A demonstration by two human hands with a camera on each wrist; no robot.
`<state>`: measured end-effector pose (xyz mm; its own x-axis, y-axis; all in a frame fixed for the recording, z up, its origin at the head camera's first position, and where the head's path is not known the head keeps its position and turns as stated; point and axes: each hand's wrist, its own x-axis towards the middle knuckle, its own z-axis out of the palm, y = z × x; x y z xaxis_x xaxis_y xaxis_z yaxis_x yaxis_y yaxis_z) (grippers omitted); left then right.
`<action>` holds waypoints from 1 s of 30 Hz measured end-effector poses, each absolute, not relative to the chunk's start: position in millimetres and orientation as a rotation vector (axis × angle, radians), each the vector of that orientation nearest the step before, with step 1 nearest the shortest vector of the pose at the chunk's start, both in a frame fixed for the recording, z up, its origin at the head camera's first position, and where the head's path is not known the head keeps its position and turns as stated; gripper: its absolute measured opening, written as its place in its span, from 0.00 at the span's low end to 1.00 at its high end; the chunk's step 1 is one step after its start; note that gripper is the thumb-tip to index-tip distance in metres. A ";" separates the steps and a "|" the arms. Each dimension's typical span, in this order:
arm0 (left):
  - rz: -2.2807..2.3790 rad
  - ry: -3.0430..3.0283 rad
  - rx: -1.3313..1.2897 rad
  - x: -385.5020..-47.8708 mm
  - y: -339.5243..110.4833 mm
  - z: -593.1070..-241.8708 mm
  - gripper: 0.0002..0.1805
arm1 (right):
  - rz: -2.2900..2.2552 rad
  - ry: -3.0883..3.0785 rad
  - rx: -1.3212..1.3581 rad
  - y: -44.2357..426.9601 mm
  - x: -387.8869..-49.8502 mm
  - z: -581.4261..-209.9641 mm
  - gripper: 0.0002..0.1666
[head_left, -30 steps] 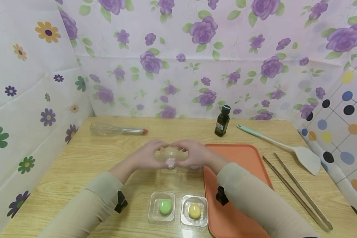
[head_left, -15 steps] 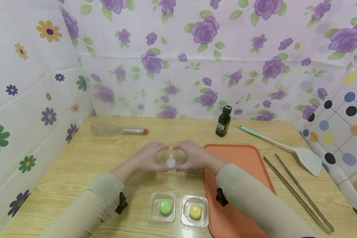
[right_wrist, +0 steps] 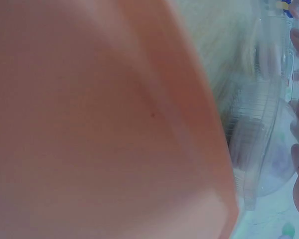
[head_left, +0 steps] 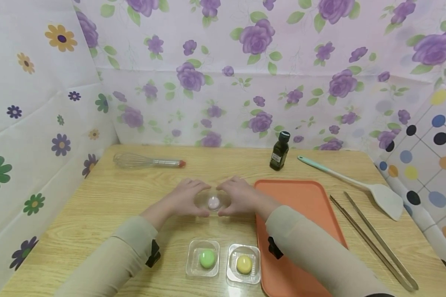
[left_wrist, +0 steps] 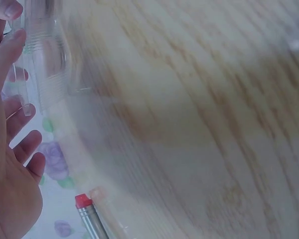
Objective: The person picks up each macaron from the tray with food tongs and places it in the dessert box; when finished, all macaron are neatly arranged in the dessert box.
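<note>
A clear plastic lid point(left_wrist: 26, 94) spans between both hands, directly over a clear plastic box point(left_wrist: 52, 67) with a small pale pink ball point(head_left: 213, 203) in it. My left hand point(head_left: 188, 199) grips the lid's left side, and in the left wrist view its fingers lie along the rim. On the opposite side my right hand point(head_left: 238, 197) holds the lid by thumb and fingers. A narrow gap shows between rim and box in the left wrist view. Beside my right hand stands another box with a domed lid point(right_wrist: 281, 144), hidden from the head view.
Two small clear boxes stand nearer, one with a green ball point(head_left: 207, 258), one with a yellow ball point(head_left: 244, 264). The orange tray point(head_left: 290, 194) lies under my right forearm. Farther out are a whisk point(head_left: 148, 161), dark bottle point(head_left: 279, 151), spatula point(head_left: 384, 199) and tongs point(head_left: 371, 239).
Both hands have come down slightly with the lid, closer to the box holding the pale pink ball. The other objects keep their places.
</note>
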<state>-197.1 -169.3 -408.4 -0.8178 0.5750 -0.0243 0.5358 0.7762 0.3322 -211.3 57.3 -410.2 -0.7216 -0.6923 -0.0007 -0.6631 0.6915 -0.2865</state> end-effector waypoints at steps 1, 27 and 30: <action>0.470 2.841 0.890 -197.2 -169.3 -409.1 0.47 | -0.396 2.791 -1.120 56.9 -211.2 -410.9 0.45; 0.365 2.845 0.933 -200.0 -168.4 -412.8 0.47 | -0.245 2.795 -1.103 48.8 -212.1 -407.1 0.45; 0.374 2.838 0.919 -199.8 -168.6 -413.1 0.47 | -0.247 2.779 -1.101 47.5 -212.1 -405.5 0.45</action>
<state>-199.8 -168.6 -413.1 -0.8050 0.5911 -0.0513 0.5576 0.7833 0.2749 -212.1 47.5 -405.5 -0.7216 -0.6887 -0.0709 -0.6653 0.7181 -0.2041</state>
